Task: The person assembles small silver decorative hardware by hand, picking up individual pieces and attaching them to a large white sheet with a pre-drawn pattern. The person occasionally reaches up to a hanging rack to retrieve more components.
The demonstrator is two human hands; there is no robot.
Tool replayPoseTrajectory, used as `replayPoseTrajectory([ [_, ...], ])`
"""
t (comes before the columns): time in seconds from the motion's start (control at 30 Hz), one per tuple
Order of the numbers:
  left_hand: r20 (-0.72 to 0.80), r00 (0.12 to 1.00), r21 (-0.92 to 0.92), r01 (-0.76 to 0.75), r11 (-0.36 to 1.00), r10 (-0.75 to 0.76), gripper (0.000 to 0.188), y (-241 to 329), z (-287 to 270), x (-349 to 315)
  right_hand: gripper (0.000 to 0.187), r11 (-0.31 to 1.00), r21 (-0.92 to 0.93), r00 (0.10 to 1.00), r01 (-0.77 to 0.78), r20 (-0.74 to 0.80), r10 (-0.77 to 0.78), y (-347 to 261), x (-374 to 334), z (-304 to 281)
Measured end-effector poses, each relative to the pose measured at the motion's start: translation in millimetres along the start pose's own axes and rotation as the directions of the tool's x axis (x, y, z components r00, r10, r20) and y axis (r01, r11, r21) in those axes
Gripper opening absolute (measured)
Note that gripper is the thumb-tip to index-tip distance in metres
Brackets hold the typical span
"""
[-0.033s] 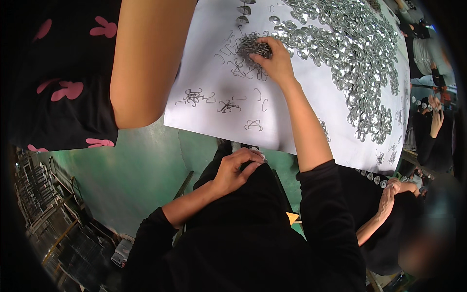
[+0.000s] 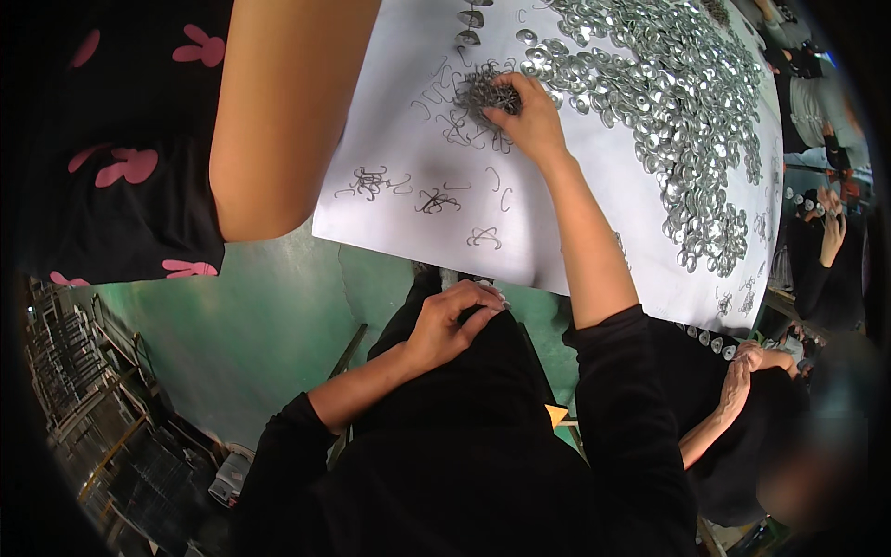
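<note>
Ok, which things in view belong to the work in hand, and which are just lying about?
Likely in the work:
- hooks, at the right hand
- metal discs
- table
- left hand, grasp unclear

Seemingly just about:
- grey box, lower left
- racks, left

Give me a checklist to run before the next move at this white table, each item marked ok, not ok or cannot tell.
1. Right hand at the pile of wire hooks: ok, touching it.
2. Hook caught in the right grip: cannot tell, hand and pile overlap.
3. Left hand over the white table: not ok, it is short of the near edge.
4. All hooks in one pile: not ok, loose hooks lie nearer the edge.
5. Co-worker's bare arm apart from the right hand: ok.
</note>
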State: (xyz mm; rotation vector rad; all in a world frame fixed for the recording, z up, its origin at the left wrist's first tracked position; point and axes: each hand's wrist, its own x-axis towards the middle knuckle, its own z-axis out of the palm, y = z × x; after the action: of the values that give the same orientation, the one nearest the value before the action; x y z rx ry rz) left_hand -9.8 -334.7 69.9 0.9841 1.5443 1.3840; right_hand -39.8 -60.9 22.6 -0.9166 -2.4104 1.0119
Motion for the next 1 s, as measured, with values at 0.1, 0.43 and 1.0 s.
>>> replayPoseTrajectory([
  [0.1, 0.007, 1.000, -0.001, -0.011, 1.000, 0.011, 0.013, -2.2, -1.0, 2.9, 0.041, 0.998, -0.061, 0.999, 0.030, 0.028, -0.028, 9.7, -2.7, -8.3],
  [0.43, 0.044, 0.999, -0.006, -0.017, 1.000, 0.017, 0.014, -12.5, -5.8, -5.2, 0.034, 0.985, -0.133, 0.981, -0.107, -0.178, 0.082, 5.4, -57.3, -8.4],
  [1.0, 0.099, 0.989, 0.006, -0.109, 0.994, 0.108, 0.012, -15.2, -10.0, -17.8, 0.010, 0.985, -0.167, 0.989, 0.043, 0.148, -0.018, -13.1, -90.2, 47.0],
])
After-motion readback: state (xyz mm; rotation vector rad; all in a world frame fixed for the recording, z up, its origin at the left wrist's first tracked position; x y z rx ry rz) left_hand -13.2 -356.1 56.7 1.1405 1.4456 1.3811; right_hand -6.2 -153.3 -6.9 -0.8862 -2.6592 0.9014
